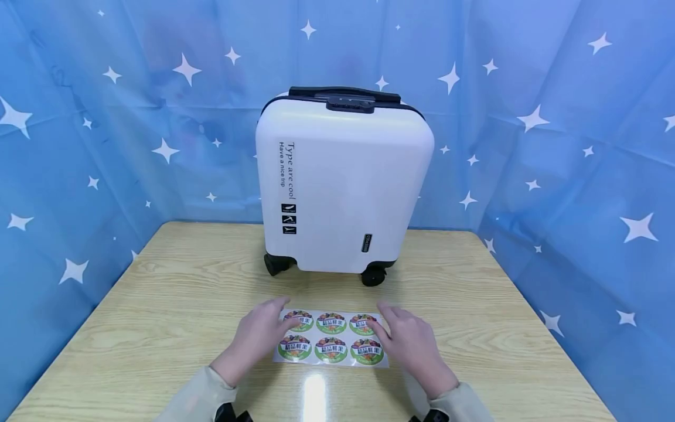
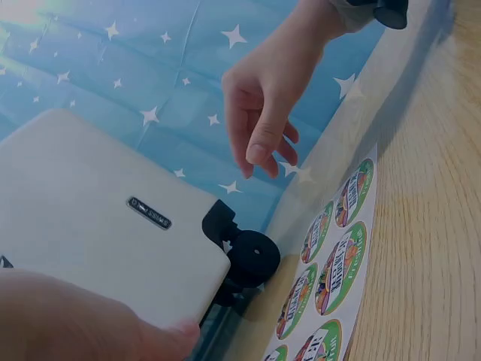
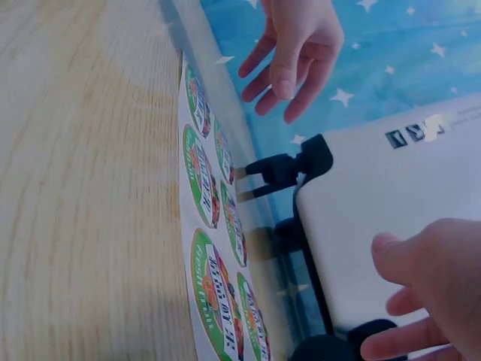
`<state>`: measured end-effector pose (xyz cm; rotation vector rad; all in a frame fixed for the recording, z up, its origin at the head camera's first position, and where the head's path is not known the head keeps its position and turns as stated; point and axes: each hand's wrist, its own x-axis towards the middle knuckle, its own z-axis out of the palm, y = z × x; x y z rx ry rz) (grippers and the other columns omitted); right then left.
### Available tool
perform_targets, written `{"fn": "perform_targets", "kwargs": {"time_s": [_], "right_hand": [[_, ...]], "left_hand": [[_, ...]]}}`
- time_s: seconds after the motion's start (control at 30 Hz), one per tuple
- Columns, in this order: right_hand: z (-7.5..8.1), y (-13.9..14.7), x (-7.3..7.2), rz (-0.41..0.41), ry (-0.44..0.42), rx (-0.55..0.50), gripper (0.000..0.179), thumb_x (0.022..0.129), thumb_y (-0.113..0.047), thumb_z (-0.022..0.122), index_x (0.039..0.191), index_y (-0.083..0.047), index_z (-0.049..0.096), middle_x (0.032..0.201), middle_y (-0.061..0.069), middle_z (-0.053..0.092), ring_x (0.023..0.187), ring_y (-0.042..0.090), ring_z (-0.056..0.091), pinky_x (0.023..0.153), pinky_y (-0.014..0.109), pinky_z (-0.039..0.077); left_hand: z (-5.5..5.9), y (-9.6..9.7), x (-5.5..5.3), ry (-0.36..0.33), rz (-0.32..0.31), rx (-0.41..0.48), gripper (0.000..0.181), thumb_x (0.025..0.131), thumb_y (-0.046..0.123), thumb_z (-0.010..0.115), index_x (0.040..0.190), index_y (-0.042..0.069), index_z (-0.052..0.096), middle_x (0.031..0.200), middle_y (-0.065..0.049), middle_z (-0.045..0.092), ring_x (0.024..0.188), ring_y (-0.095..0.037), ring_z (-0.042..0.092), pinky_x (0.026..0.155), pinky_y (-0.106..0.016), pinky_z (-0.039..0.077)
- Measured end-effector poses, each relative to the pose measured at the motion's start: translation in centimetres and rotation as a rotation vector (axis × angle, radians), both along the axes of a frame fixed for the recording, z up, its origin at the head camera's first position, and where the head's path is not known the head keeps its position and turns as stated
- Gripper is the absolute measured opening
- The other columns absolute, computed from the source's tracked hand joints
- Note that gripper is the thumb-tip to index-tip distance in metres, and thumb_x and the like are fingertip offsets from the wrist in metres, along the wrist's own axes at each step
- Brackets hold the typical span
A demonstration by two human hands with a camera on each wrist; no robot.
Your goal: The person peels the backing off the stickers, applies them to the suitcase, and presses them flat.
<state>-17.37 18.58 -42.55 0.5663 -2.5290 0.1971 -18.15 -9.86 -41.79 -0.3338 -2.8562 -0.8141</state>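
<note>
A white sheet of round fruit stickers (image 1: pixel 331 336) lies flat on the table, with colourful labels in two rows. Over its left end hovers my left hand (image 1: pixel 259 332), its fingers relaxed and holding nothing. My right hand (image 1: pixel 410 340) is at the sheet's right end, also empty, fingers loosely spread. Both wrist views show the hands raised above the sheet (image 2: pixel 331 263), apart from it; the right hand (image 2: pixel 267 98) hangs with loosely bent fingers. Just beyond the sheet stands a white suitcase (image 1: pixel 343 181) upright on black wheels, with printed lettering down its left side.
The light wood table (image 1: pixel 174 305) carries the suitcase and sheet. A blue curtain (image 1: pixel 211 146) with white stars surrounds its back and sides. The suitcase's black handle (image 1: pixel 345 92) is at its top, and a black wheel (image 1: pixel 373 275) stands close behind the sheet.
</note>
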Motion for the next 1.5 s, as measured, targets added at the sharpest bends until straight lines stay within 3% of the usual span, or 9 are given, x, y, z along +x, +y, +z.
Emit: {"fn": "perform_targets", "kwargs": {"time_s": [0.3,0.47,0.77,0.97,1.17,1.5], "right_hand": [[-0.7,-0.1,-0.1,0.057,0.019,0.017,0.038,0.081,-0.036,0.071,0.105,-0.007,0.067,0.096,0.013,0.068,0.078,0.027,0.067,0.055,0.036,0.053],[-0.9,-0.2,0.0,0.069,-0.005,0.022,0.035,0.081,-0.034,0.07,0.104,-0.008,0.067,0.094,0.011,0.068,0.075,0.024,0.066,0.053,0.033,0.052],[-1.3,-0.6,0.4,0.086,-0.043,0.041,0.031,0.083,-0.033,0.068,0.104,-0.01,0.068,0.094,0.008,0.068,0.08,0.022,0.066,0.058,0.033,0.053],[-2.1,-0.6,0.3,0.174,0.007,0.036,0.032,0.079,-0.032,0.073,0.1,-0.008,0.069,0.091,0.006,0.069,0.081,0.02,0.066,0.063,0.034,0.054],[-2.6,-0.8,0.1,0.234,0.061,-0.007,0.031,0.072,-0.026,0.079,0.096,-0.009,0.07,0.087,0.004,0.069,0.077,0.017,0.066,0.061,0.032,0.053],[-2.2,-1.5,0.3,0.231,-0.019,-0.021,0.035,0.078,-0.028,0.075,0.108,-0.011,0.069,0.097,0.005,0.069,0.085,0.021,0.067,0.068,0.034,0.054]], "left_hand": [[-0.9,-0.3,-1.3,-0.133,-0.016,0.047,0.042,0.078,0.023,0.075,0.111,0.001,0.063,0.102,-0.016,0.063,0.092,-0.029,0.061,0.07,-0.042,0.051],[-1.4,-0.6,-1.9,-0.2,0.013,0.065,0.047,0.075,0.021,0.078,0.113,-0.002,0.061,0.097,-0.013,0.06,0.087,-0.025,0.058,0.07,-0.039,0.049],[-2.2,-1.0,-3.7,-0.22,-0.011,0.081,0.043,0.07,0.017,0.08,0.103,-0.003,0.063,0.09,-0.009,0.055,0.082,-0.022,0.051,0.073,-0.04,0.046],[-2.5,-1.1,-4.6,-0.231,-0.023,0.067,0.031,0.07,0.015,0.08,0.093,0.0,0.065,0.087,-0.008,0.054,0.081,-0.022,0.05,0.072,-0.039,0.045],[-2.4,-1.1,-4.9,-0.231,-0.006,0.045,0.029,0.068,0.012,0.081,0.089,0.0,0.064,0.086,-0.008,0.055,0.08,-0.024,0.052,0.072,-0.039,0.046],[-2.5,-0.9,-5.4,-0.272,0.022,0.02,0.022,0.067,0.01,0.081,0.076,0.006,0.061,0.083,-0.005,0.051,0.076,-0.022,0.047,0.068,-0.036,0.043]]}}
